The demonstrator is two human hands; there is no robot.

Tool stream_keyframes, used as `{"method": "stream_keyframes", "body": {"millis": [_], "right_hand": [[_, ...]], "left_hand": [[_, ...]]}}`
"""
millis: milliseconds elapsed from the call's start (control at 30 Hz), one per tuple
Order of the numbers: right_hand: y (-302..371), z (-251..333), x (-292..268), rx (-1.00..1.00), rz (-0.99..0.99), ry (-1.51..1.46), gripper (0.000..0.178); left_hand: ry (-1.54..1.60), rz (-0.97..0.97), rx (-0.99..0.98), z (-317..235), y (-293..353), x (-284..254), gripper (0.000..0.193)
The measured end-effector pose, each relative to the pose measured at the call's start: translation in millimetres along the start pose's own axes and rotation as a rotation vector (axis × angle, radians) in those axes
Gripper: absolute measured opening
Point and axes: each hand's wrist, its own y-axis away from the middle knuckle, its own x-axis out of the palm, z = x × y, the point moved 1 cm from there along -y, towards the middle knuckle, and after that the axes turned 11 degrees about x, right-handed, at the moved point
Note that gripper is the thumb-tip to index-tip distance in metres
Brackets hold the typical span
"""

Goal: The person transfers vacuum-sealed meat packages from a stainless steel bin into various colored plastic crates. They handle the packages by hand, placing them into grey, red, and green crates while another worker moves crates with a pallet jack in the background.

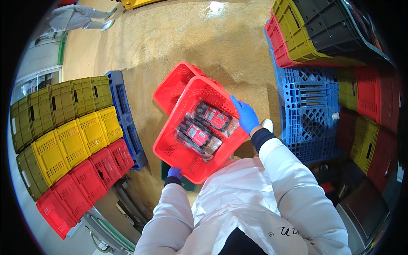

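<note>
In front of my body a red perforated plastic crate (174, 144) is tilted, held between my two blue-gloved hands. My left hand (174, 172) grips its near left side, fingers partly hidden by the crate wall. My right hand (246, 115) holds the right rim, with part of the hand lying along the outer edge. Inside the crate lie dark sealed packs with red-and-white labels, a farther pack (215, 117) and a nearer pack (196, 135). Behind and partly under it shows another red crate (170, 88). A dark green crate (187, 183) peeks out below.
At left, stacked olive, yellow and red crates (80, 142) stand beside an upended blue pallet (126, 119). At right lies a blue pallet (308, 114), with tall crate stacks (297, 32) around it. Another person's legs (91, 19) show at far left on the tan floor (140, 38).
</note>
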Motion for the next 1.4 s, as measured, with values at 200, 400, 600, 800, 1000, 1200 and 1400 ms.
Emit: {"method": "stream_keyframes", "body": {"millis": [200,400,600,800,1000,1200,1400], "right_hand": [[25.6,3.7,-33.4,0.102,-0.107,-0.030,0.084],[79.7,-65.8,-211.3,0.746,-1.242,-0.902,0.063],[140.4,88.9,-469.0,-0.201,-0.741,-2.119,0.040],[184.7,298.7,-352.6,-0.740,0.591,-0.548,0.040],[327.3,163.5,-174.0,-0.517,0.525,0.080,0.056],[536.3,-68.9,-145.4,0.155,0.329,0.114,0.068],[683.0,-174.4,-126.1,0.719,0.202,0.075,0.068]], "left_hand": [[0.496,0.017,0.298,1.0,37.0,6.7,0.064],[-0.010,-0.020,0.777,-55.9,55.7,7.6,0.089],[-0.340,-0.149,1.064,-195.8,123.6,-31.1,0.086],[-0.369,-0.227,0.975,-181.5,180.1,-58.7,0.082],[-0.539,-0.321,0.795,-60.9,245.9,-70.0,0.085],[-0.653,-0.182,0.569,56.6,203.8,-44.2,0.089],[-0.609,-0.202,0.486,98.4,223.2,-31.4,0.096]]}}
